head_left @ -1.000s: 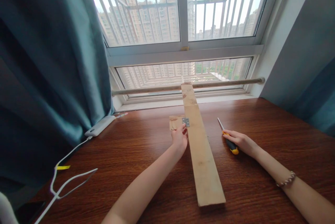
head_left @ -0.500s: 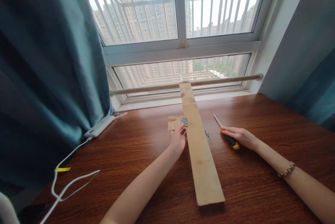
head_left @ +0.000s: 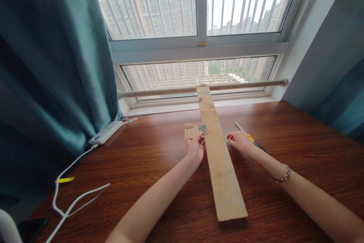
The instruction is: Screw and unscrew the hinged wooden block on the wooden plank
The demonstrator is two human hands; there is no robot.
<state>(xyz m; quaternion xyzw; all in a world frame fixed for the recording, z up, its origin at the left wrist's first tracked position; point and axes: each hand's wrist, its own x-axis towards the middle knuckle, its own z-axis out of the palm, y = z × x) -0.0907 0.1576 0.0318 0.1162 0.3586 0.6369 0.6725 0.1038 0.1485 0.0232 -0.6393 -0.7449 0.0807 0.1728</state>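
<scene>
A metal hinge (head_left: 203, 129) lies across the joint between a long wooden board (head_left: 220, 167) and a small wood piece (head_left: 191, 130) on its left. The thumb of my left hand (head_left: 195, 150) presses the hinge's near edge, its other fingers curled low beside the board and partly hidden. To the board's right, a few small screws (head_left: 228, 144) lie close against its edge. The fingertips of my right hand (head_left: 240, 141) are pinched at these screws; what sits between them is hard to see. Behind that hand a screwdriver (head_left: 250, 138) with a yellow and black handle rests on the table, partly covered.
The brown wooden table (head_left: 148, 152) reaches to a barred window, where a horizontal rail (head_left: 162, 91) crosses above the board's far end. At left are a white power strip (head_left: 105, 133), a looping white cable (head_left: 68, 164) with a yellow tag, and a blue curtain (head_left: 65, 46).
My right hand has let go of the screwdriver and moved left to the screws beside the board. My left hand stays at the hinge. The view has shifted slightly.
</scene>
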